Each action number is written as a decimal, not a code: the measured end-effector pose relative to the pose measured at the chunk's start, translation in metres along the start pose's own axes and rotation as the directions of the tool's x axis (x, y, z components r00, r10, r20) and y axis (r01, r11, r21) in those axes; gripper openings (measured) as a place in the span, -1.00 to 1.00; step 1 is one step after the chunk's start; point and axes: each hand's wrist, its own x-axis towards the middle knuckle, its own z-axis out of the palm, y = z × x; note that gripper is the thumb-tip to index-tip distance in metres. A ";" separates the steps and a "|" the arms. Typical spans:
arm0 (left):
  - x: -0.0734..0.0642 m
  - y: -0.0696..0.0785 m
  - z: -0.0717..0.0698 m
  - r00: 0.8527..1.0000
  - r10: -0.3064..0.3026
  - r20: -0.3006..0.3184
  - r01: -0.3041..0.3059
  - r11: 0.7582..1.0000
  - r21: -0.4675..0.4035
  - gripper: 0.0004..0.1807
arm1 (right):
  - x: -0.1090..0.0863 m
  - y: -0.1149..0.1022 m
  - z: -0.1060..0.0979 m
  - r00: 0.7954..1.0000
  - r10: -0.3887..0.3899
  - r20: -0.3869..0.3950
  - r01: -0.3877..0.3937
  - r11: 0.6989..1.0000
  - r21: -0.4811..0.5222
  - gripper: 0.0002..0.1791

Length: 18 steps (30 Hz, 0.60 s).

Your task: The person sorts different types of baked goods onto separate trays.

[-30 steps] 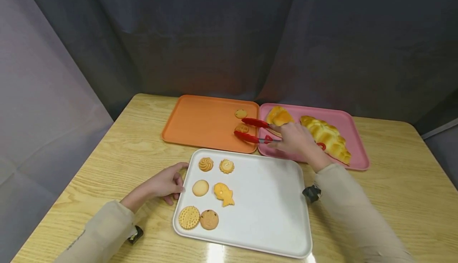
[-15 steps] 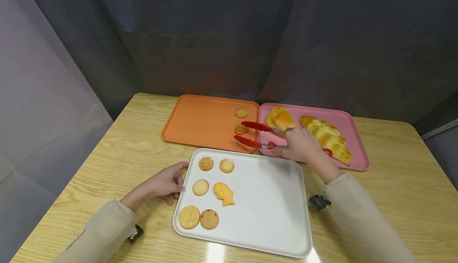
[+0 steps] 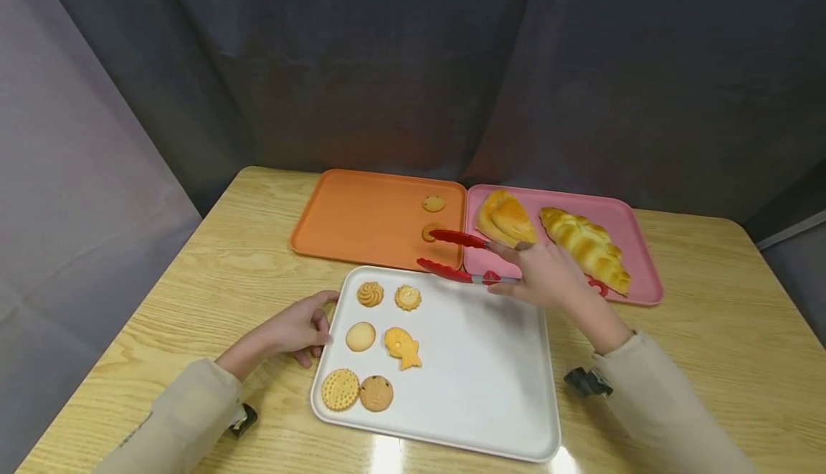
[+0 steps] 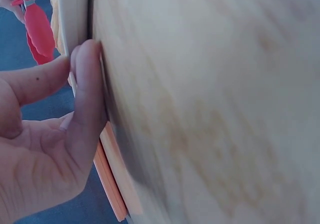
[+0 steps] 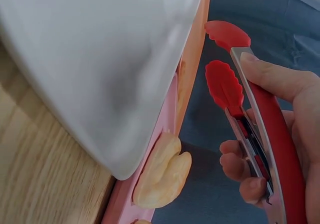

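Observation:
My right hand [image 3: 548, 273] grips a pair of red-tipped tongs [image 5: 272, 129], whose arms stand apart with nothing between them. In the head view the tong tips reach over the near right corner of the orange tray [image 3: 361, 216], close to the far rim of the white tray [image 3: 477, 381]. One tip overlaps a small brown cookie [image 3: 428, 231]; a pale chip cookie [image 3: 434, 204] lies behind it. My left hand [image 3: 300, 327] pinches the white tray's left rim between thumb and fingers, as the left wrist view shows.
On the white tray's left half lie several cookies, among them a fish-shaped one [image 3: 403, 348] and a swirl [image 3: 370, 294]. The pink tray [image 3: 622, 219] at back right bears a folded pastry [image 3: 506, 216] and a braided loaf [image 3: 587, 244]. A dark curtain [image 3: 387, 65] hangs behind.
My right hand has drawn the tongs back from the brown cookie, nearer to me and slightly right, with their arms still apart. The left hand has stayed at the tray's rim.

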 end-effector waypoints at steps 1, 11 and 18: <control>0.000 0.000 0.000 1.000 -0.001 0.002 0.001 1.000 -0.001 -0.24 | -0.002 -0.001 -0.001 1.000 -0.001 -0.001 0.001 1.000 0.001 -0.24; 0.000 -0.001 -0.001 1.000 -0.001 0.012 0.001 1.000 -0.003 -0.24 | -0.017 -0.012 -0.003 1.000 -0.003 0.015 0.002 0.998 0.060 -0.25; 0.000 -0.003 -0.002 0.999 0.021 0.039 -0.020 1.000 -0.016 -0.24 | -0.021 -0.017 -0.003 0.999 -0.048 -0.002 0.048 0.999 0.022 -0.27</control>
